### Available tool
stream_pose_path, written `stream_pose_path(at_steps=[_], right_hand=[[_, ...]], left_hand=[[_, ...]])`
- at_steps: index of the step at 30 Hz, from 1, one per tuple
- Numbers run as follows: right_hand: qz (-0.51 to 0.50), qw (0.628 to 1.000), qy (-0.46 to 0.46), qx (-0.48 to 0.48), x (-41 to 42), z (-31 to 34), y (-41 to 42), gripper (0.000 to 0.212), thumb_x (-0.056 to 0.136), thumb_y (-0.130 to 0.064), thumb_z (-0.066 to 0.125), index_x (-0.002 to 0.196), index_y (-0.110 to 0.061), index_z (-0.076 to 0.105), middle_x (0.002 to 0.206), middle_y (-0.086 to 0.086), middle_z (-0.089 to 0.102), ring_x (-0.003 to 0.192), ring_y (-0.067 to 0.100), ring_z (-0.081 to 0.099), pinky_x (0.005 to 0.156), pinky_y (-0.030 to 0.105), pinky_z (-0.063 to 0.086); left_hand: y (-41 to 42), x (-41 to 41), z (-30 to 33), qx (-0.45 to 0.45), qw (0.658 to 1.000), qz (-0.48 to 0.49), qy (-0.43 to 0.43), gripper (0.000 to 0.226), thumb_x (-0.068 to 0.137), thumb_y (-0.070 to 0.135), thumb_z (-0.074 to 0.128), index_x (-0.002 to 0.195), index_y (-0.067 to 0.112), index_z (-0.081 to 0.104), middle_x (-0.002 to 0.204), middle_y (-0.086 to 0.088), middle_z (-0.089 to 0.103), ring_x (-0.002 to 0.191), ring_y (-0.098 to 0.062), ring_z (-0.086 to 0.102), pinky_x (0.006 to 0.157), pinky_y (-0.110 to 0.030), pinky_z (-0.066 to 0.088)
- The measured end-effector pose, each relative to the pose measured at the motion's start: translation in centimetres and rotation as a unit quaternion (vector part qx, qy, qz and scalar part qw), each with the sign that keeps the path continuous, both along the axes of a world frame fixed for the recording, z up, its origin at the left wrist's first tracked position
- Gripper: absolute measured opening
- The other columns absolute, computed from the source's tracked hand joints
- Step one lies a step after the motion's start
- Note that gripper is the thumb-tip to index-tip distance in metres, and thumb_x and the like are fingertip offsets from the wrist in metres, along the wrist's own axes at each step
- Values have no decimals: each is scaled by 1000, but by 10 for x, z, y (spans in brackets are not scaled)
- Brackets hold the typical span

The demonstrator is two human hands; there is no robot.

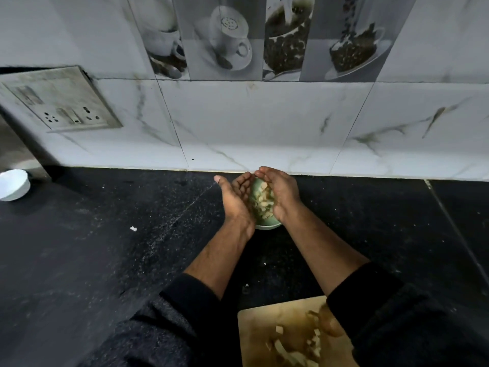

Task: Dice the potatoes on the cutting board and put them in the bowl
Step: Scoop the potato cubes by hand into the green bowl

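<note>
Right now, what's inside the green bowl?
Pale diced potato pieces show inside the green bowl. The left hand and right hand cupped over it hide the rest of its contents.

Dark knit sleeves (pixel 383 313) pushed up both forearms.

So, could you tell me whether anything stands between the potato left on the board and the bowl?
Nothing visible does. The counter between the board and the bowl holds only a few small scraps. Both hands, left and right, are cupped over the bowl, with diced potato between them.
</note>
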State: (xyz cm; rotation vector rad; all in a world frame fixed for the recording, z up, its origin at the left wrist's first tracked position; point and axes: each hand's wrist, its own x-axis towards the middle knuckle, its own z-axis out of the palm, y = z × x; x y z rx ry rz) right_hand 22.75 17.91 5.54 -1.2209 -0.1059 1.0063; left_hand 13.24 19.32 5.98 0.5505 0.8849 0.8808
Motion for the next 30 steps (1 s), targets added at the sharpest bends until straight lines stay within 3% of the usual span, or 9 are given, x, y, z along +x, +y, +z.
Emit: stream_pose_path(at_steps=[3,5,8,11,15,18,21,26,30], right_hand=[[21,994,-108,-21,7,-7,-1,21,98,-3,50,114,0,64,102,18,74,91,21,74,70,18,54],[43,983,-174,-42,10,-11,-2,23,97,1,48,110,-8,64,99,12,75,90,17,74,76,21,54],[46,956,-279,-75,12,-17,-2,27,88,7,59,100,-16,68,95,4,72,79,7,73,76,29,57],[31,935,-341,-90,12,-17,-5,18,84,-2,73,89,-19,71,86,-2,73,78,10,70,75,28,60],[27,971,-223,-81,5,-9,-10,8,91,-19,74,92,-11,71,77,4,74,63,11,66,53,25,54],[-12,982,-156,-103,5,-3,-14,21,99,-27,61,90,-11,70,66,2,69,51,10,57,44,22,45],[-15,982,-154,-109,3,5,-23,26,100,-28,58,85,-11,72,62,-2,61,50,8,48,45,22,40],[22,993,-101,-55,-17,19,-61,9,95,-13,62,92,-10,70,63,-2,58,56,9,48,51,22,40],[78,975,-196,-72,-41,20,-125,17,100,-19,59,95,-9,72,74,1,64,63,7,55,57,21,47]], left_hand=[[9,-14,-11,32,999,14,-2,92,98,72,9,127,2,61,121,-13,71,117,-22,65,108,-34,45],[13,-23,-16,52,999,14,2,92,97,72,7,128,2,60,121,-12,71,119,-21,65,111,-35,43],[12,-32,-19,65,998,14,5,90,98,71,9,127,3,61,121,-13,71,118,-22,66,110,-37,44],[7,-38,-20,76,997,12,4,87,99,69,12,127,2,61,121,-15,71,118,-24,66,109,-38,46],[-5,-38,-16,92,996,-1,15,84,100,67,13,125,3,62,120,-14,72,117,-24,66,106,-37,47],[-15,-36,-8,116,993,-10,34,80,102,65,15,124,4,63,118,-11,73,116,-23,67,104,-34,49],[-27,-39,-1,138,989,-12,57,76,104,60,17,121,4,65,115,-10,74,113,-21,68,101,-32,50],[-54,-47,9,123,990,-13,67,62,107,51,30,113,3,68,111,-14,74,113,-30,67,98,-36,53],[-98,-64,9,160,980,-37,109,37,107,30,45,112,2,68,111,-15,74,110,-26,69,101,-41,51]])
